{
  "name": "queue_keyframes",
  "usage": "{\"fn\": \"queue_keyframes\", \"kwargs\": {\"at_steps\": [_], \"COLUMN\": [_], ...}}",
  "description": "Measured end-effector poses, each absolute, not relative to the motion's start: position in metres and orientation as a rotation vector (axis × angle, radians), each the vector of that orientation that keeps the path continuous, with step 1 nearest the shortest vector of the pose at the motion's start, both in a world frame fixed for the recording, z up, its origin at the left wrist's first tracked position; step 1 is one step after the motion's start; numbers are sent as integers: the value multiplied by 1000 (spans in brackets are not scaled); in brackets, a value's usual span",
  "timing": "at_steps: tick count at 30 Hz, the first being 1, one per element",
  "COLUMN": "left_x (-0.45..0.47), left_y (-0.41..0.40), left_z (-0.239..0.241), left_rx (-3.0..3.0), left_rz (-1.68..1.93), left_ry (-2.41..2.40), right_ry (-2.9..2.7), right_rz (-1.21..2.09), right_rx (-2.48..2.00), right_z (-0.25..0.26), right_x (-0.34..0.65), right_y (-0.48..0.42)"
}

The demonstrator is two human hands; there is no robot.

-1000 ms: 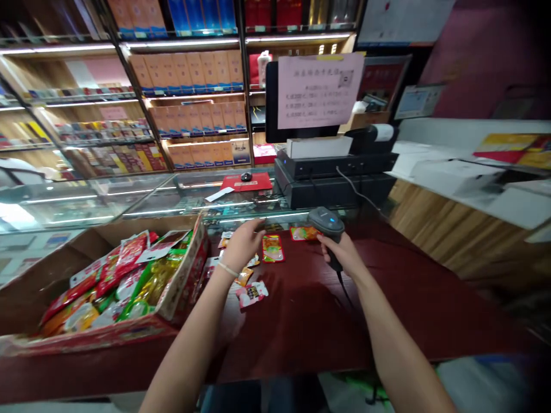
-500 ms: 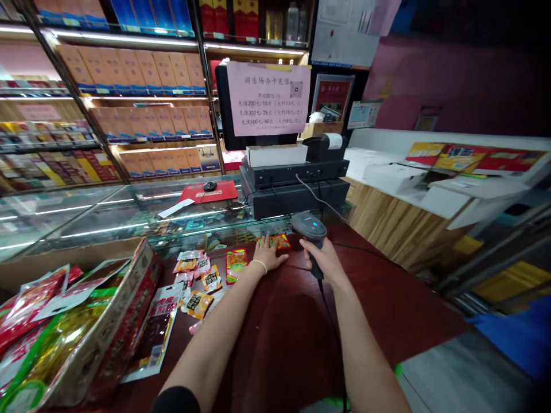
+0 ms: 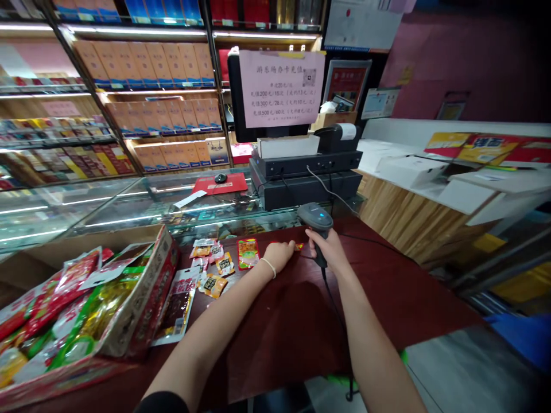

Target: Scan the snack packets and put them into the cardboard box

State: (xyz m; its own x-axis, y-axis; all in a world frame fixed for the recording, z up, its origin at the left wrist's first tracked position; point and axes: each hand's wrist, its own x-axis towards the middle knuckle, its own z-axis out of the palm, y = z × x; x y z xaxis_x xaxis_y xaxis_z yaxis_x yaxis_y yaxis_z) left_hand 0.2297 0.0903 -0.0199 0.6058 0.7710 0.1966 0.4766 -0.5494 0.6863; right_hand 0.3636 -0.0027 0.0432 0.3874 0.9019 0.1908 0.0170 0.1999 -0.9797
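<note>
My right hand (image 3: 330,250) is wrapped around the handle of a dark grey barcode scanner (image 3: 315,217), which is held upright above the counter with a blue light lit on top. Just left of it, my left hand (image 3: 279,255) has its fingers closed on a small red snack packet (image 3: 299,247). Most of that packet is hidden under the hand, with only its right end showing. A second red-edged snack packet (image 3: 248,254) lies flat beside my left wrist. Several small orange and pink sachets (image 3: 214,285) are scattered farther left.
An open cardboard box (image 3: 144,307) full of snack bags stands at the left, with a dark snack pouch (image 3: 177,304) against it. Behind the dark red counter (image 3: 293,332) are a glass case, a cash drawer (image 3: 301,192) and a monitor carrying a pink sign (image 3: 282,86). The scanner's cable hangs down.
My left hand was spread flat over the red packet and has now curled its fingers onto it, shifting slightly right. The right hand still holds the scanner. The whole view has shifted a little.
</note>
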Motion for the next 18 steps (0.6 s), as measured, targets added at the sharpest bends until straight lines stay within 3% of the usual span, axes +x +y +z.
{"fn": "queue_keyframes", "kwargs": {"at_steps": [3,7,18], "left_x": [187,126,51], "left_y": [92,97,92], "left_z": [-5,3,-39], "left_rx": [2209,1703,802], "left_rz": [860,1192,1290], "left_ry": [1059,984,785], "right_ry": [-986,-972,-1195], "right_rz": [815,881,1127], "right_rx": [-1137,-1057,-1222], "right_z": [44,45,21], "right_x": [358,343,280], "right_y": [-4,-4,-2]}}
